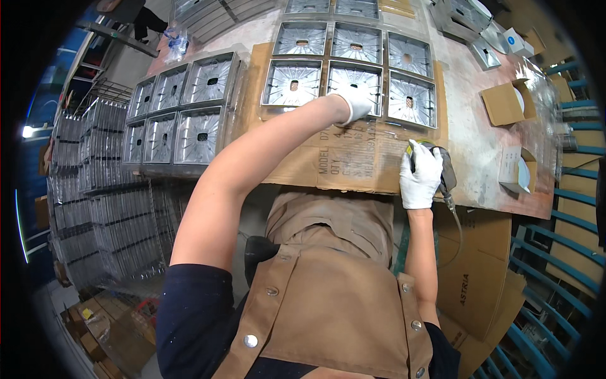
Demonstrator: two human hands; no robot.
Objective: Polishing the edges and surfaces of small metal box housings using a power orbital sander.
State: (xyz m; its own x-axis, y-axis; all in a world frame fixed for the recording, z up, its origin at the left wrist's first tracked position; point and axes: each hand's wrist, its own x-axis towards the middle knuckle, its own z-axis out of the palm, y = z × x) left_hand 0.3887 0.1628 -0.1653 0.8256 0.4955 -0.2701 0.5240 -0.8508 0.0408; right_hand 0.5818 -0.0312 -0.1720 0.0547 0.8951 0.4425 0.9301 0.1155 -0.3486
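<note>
Both hands wear white gloves. My left hand point(355, 105) reaches forward over the near edge of a shallow square metal tray point(355, 77) in the middle of the front row. It touches that edge, but its fingers are largely hidden, so their grip is unclear. The tray has a ribbed floor and a small central opening. Farther right, my right hand point(421, 178) is wrapped around a hand-held power sander or grinder point(447, 170), dark with a yellow-green part. A hose point(461, 232) hangs from it. Matching trays stand to either side, including a right-hand one point(411, 100).
Flattened cardboard point(290, 158) lies under the trays. More square trays point(201, 136) stand in a block at left, beside tall stacks of metal parts point(104, 151). At right are open small boxes point(508, 103) on the worktable point(476, 126), and blue bars point(565, 249) beyond its edge.
</note>
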